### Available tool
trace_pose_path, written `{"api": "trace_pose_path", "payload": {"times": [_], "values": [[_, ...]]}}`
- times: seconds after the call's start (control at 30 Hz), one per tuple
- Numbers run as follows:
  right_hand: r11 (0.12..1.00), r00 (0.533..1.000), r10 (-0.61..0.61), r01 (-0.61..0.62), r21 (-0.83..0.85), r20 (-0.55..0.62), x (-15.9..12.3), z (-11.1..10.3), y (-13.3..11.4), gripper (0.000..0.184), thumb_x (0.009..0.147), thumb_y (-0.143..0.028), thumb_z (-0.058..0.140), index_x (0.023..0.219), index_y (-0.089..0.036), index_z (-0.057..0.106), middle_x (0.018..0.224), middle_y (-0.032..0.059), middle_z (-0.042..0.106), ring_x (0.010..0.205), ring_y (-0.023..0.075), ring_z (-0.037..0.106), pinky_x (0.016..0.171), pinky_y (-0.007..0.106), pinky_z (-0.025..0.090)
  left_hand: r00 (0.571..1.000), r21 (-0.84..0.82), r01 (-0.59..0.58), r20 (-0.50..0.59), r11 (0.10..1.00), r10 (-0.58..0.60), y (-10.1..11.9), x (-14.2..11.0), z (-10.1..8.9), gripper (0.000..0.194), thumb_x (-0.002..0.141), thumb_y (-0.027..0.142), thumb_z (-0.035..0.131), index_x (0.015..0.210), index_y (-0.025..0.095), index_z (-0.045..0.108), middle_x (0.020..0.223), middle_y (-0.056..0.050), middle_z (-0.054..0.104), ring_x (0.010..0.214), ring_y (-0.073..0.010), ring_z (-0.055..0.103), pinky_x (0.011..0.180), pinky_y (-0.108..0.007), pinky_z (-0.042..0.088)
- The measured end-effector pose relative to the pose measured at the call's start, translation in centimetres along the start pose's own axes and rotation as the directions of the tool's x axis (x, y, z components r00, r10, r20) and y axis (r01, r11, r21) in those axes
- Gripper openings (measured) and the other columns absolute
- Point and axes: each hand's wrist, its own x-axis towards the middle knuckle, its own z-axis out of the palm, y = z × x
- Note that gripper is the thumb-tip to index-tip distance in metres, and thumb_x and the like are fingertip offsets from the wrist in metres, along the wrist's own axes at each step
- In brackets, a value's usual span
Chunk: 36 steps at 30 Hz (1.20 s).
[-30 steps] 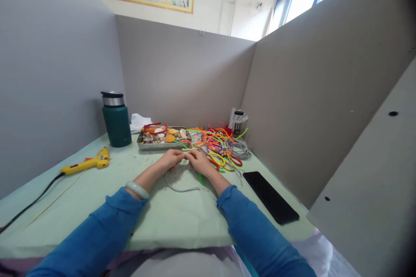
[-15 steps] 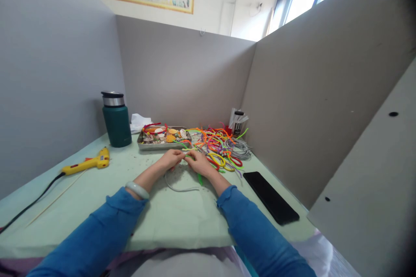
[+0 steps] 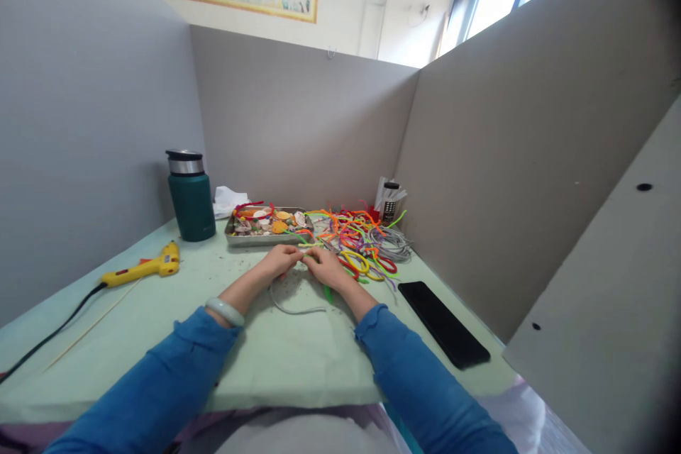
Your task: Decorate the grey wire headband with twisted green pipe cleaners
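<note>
Wire (image 3: 291,308), grey, loops on the mat (image 3: 277,362) from the fingertips back toward the person and round again; its upper end rises to where both hands meet. Left hand (image 3: 280,260) and right hand (image 3: 328,267) sit fingertip to fingertip, fingers pinched together on a small piece between them, too small to tell apart; a green stem (image 3: 327,293) pokes out below the right hand. Bangle (image 3: 225,311) on the left wrist, blue sleeves on both arms.

Just beyond the hands: tray (image 3: 269,236) of shells and bits, and a heap of coloured stems (image 3: 359,237) to its right, touching the tray's corner. Flask (image 3: 190,196) stands upright left of the tray, tissue (image 3: 228,200) behind. Glue gun (image 3: 143,267) lies well left, cord trailing off the edge. Phone (image 3: 443,322) lies flat, right of the right arm, near the partition
</note>
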Motion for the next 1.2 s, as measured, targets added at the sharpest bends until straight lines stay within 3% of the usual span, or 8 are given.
{"api": "trace_pose_path", "payload": {"times": [0.87, 1.2], "values": [[1.0, 1.0, -0.001, 0.001, -0.023, -0.004, 0.04, 0.05, 0.11, 0.023, 0.083, -0.035, 0.05, 0.074, -0.017, 0.061, 0.061, -0.0005, 0.058, 0.062, 0.0132, 0.051, 0.057, 0.022, 0.034, 1.0, -0.029, 0.025, 0.015, 0.999, -0.024, 0.05, -0.16, 0.01, 0.031, 0.071, 0.043, 0.058, 0.061, 0.018, 0.043, 0.05, 0.008, 0.033, 0.035, -0.0042, 0.029, 0.036, -0.021, 0.021], [1.0, 1.0, -0.004, 0.004, -0.027, 0.001, 0.04, 0.05, 0.05, 0.022, 0.083, -0.033, 0.05, 0.072, -0.017, 0.059, 0.063, -0.0001, 0.059, 0.062, 0.0132, 0.05, 0.058, 0.022, 0.034, 1.0, 0.015, -0.015, 0.023, 1.0, 0.015, -0.56, 0.28, -0.03, 0.027, 0.072, 0.039, 0.056, 0.061, 0.018, 0.044, 0.05, 0.007, 0.035, 0.036, -0.0047, 0.031, 0.037, -0.021, 0.021]]}}
